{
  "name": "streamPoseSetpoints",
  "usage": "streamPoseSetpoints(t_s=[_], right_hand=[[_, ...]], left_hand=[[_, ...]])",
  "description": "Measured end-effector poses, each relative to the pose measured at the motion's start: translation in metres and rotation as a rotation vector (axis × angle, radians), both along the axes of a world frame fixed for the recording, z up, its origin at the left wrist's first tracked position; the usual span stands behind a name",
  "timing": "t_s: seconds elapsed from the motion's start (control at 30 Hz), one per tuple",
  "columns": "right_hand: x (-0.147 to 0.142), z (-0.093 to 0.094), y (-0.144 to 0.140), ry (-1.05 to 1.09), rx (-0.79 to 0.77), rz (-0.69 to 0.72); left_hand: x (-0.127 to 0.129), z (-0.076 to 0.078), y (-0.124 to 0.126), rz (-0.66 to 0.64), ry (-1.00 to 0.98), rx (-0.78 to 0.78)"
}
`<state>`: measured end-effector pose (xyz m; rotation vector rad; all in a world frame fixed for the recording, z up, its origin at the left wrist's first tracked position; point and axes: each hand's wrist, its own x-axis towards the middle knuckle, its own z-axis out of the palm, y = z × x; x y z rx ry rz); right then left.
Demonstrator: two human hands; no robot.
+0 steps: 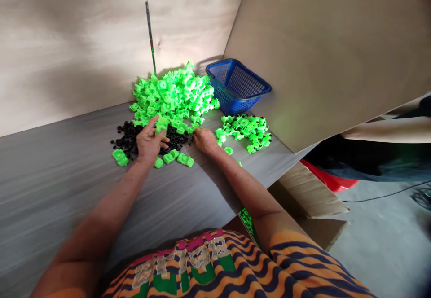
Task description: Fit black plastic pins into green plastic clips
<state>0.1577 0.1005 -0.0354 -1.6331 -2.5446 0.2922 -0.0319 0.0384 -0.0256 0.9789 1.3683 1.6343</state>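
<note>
Well left of the blue basket (232, 102) and nearer us, we see black parts (126, 137); above them, our left hand (150, 143) has thumb and fingers clamped on a green piece (162, 123); the green heap (175, 95) rises just left of the basket; our right hand (204, 141), front-left of it, has bunched fingers, and we cannot tell what they grip; green-and-black pieces (247, 131) lie before it.

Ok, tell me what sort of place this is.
Probably a workshop: a heap of loose green pieces, a pile of small black parts and an open cardboard box below.
</note>
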Motion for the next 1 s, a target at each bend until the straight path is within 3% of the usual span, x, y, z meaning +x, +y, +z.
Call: streamPoseSetpoints(t_s=[0.17, 0.37, 0.53, 0.73, 0.87, 1.0], right_hand=[[-0.002, -0.001, 0.005, -0.024, -0.009, 0.006], [-0.001, 0.003, 0.007, -0.014, -0.02, 0.023], [0.001, 0.02, 0.008, 0.123, 0.025, 0.02], [-0.037, 0.046, -0.011, 0.456, 0.191, 0.28], [-0.065, 0.047, -0.022, 0.435, 0.307, 0.347], [-0.071, 0.041, -0.021, 0.36, 0.36, 0.33]], left_hand=[[0.013, -0.011, 0.002, -0.116, -0.236, -0.162], [-0.005, -0.008, 0.002, -0.06, -0.283, -0.093], [-0.012, -0.004, 0.003, -0.035, -0.293, -0.099], [-0.013, -0.002, 0.004, -0.016, -0.222, -0.062], [-0.012, 0.0, 0.004, -0.037, -0.221, -0.024], [-0.011, 0.002, 0.002, -0.046, -0.209, -0.014]])
